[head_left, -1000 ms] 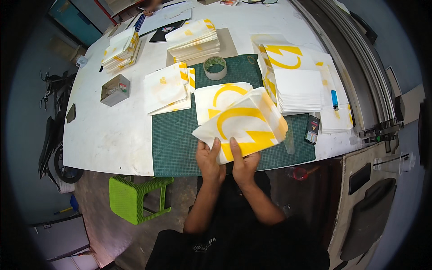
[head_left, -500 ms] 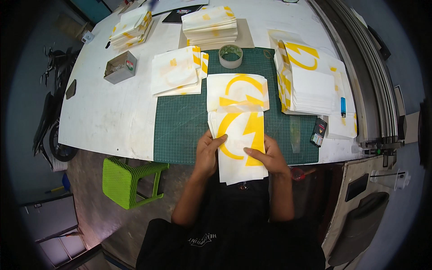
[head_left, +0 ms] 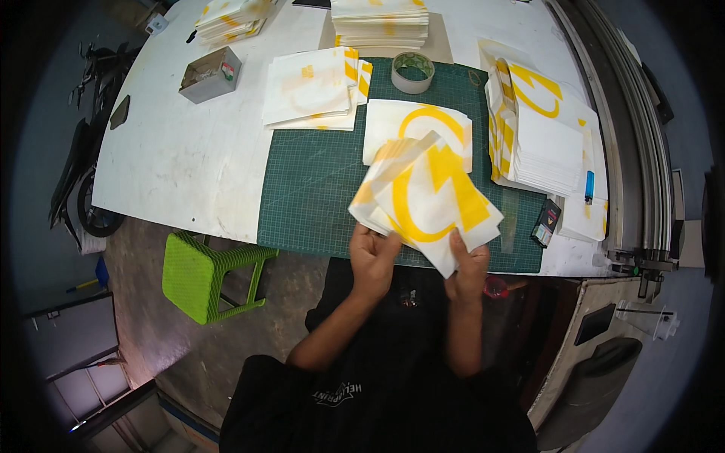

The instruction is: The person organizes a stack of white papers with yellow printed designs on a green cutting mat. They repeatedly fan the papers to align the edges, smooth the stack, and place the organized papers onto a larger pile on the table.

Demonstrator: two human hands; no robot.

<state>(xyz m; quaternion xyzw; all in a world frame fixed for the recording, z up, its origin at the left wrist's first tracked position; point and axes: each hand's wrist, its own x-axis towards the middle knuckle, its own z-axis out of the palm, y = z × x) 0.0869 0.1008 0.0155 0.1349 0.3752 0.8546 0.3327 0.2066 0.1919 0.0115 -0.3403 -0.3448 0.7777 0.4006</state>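
My left hand (head_left: 371, 263) and my right hand (head_left: 468, 269) hold a small fanned bunch of white papers with yellow print (head_left: 491, 205). The left thumb and fingers pinch its lower left corner; the right thumb lies on top of its lower right edge. Whether these are single sheets or flat bags I cannot tell. Behind them, partly covered, another printed piece (head_left: 389, 113) lies flat on the green cutting mat (head_left: 310, 200). A roll of tape (head_left: 412, 73) stands on the mat's far edge.
Stacks of similar papers lie at the mat's left (head_left: 306, 87), right (head_left: 547, 147) and beyond it (head_left: 381, 23). A grey box (head_left: 210, 75), blue lighter (head_left: 589, 186) and dark small pack (head_left: 547, 223) rest on the white table (head_left: 174, 162). A green stool (head_left: 200, 279) stands at left.
The held papers have turned and fanned out, shifting right and partly over the mat piece. Both hands have moved slightly right. The whole view has shifted a little.
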